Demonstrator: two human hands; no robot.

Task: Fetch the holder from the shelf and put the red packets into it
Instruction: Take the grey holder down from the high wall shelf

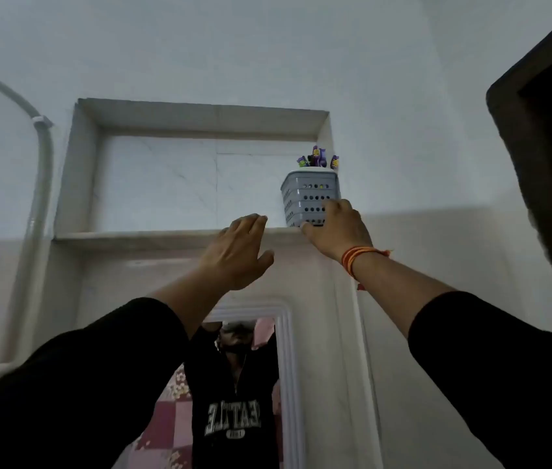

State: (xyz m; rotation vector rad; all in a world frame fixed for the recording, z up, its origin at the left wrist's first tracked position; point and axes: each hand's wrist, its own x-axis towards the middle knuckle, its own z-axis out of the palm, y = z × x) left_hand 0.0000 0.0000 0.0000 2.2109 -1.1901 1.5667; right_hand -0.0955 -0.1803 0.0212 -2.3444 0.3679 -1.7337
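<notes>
Both arms are up, reaching for the recessed marble shelf (pixel 153 235) set high in the white wall. The holder (pixel 305 194), a pale grey plastic tub with rows of round holes, stands upright at the far right end of that shelf, tight against the niche's right wall. Purple-topped items (pixel 318 157) poke out of its rim (too small to say what they are).

The right hand (pixel 339 228) is on the holder now: thumb pressed along the bottom front edge, fingers spread over the lower right corner, palm against the front face. Whether the grip closes round the far side cannot be told, since the hand hides it. An orange thread band (pixel 355 257) circles that wrist.

The left hand (pixel 239 252) is wide open and empty, fingers loosely together and pointing up, fingertips level with the shelf's front lip, just left of the holder and not touching it.

Black sleeves (pixel 92 374) cover both forearms. Below the shelf hangs a white-framed mirror (pixel 286 367), showing a black sweatshirt with white lettering. A grey pipe (pixel 43 170) runs down the wall on the left, and a dark door frame (pixel 545 137) cuts in at the right. No red packets in sight.
</notes>
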